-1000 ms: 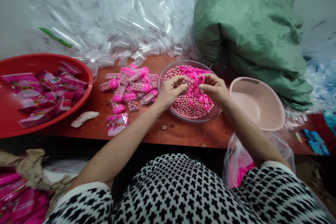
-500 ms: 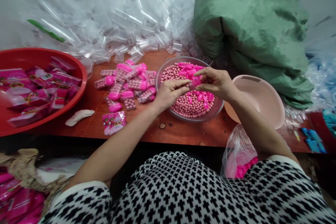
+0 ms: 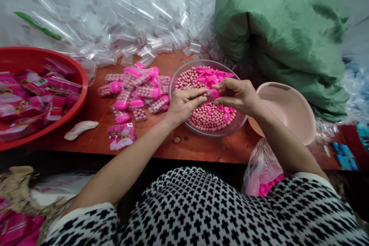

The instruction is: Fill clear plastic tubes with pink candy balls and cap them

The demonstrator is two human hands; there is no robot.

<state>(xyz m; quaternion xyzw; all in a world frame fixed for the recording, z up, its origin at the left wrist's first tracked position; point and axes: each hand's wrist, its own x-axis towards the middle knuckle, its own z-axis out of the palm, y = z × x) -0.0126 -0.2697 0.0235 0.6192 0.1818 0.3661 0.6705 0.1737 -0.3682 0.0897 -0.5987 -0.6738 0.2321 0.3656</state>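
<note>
I see the left hand [image 3: 184,104] grasping a bead-filled container [image 3: 206,94] above the plastic bowl [image 3: 215,133], the right hand [image 3: 240,95] pinching its pink cap [image 3: 215,93]; filled, capped containers [image 3: 145,91] heap the tabletop [image 3: 198,148]; loose beads [image 3: 206,120] and empty clear tubes [image 3: 164,42] remain.

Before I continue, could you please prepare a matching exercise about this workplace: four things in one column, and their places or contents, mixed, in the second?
Things:
1. Clear bowl
2. Red basin
3. Filled containers
4. Green sack

Places or contents:
A. Behind the pale basin
B. Holds pink packets
C. Piled between the red basin and the clear bowl
D. Holds loose pink beads

Pairs: 1-D, 2-B, 3-C, 4-A
</note>
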